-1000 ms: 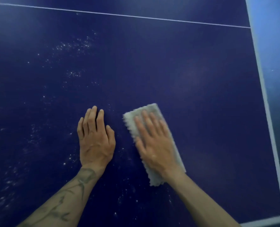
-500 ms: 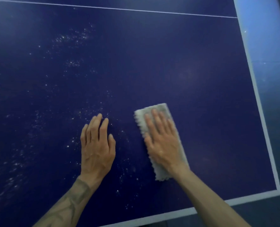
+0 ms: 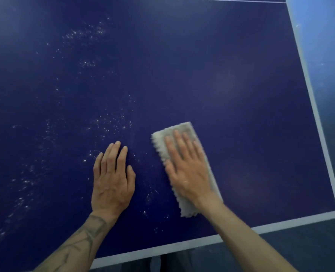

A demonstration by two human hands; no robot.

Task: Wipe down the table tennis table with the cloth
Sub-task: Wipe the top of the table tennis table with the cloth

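Near the tabletop [image 3: 241, 95] corner, the cloth [image 3: 184, 130] is pressed flat under the right hand [image 3: 186, 171] for wiping, while the left hand [image 3: 112, 179] is spread flat beside it, probably for support.

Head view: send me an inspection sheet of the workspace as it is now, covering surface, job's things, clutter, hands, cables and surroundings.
Surface: dark blue table tennis table with a white border line; scattered white specks lie mostly left of the cloth.
Job's things: pale grey rectangular cloth, flat on the table near its right corner.
Clutter: nothing seen apart from the specks.
Hands: left hand flat on the bare table, fingers straight; right hand flat, pressing on the cloth.
Cables: nothing seen.
Surroundings: lighter blue floor beyond the right edge.
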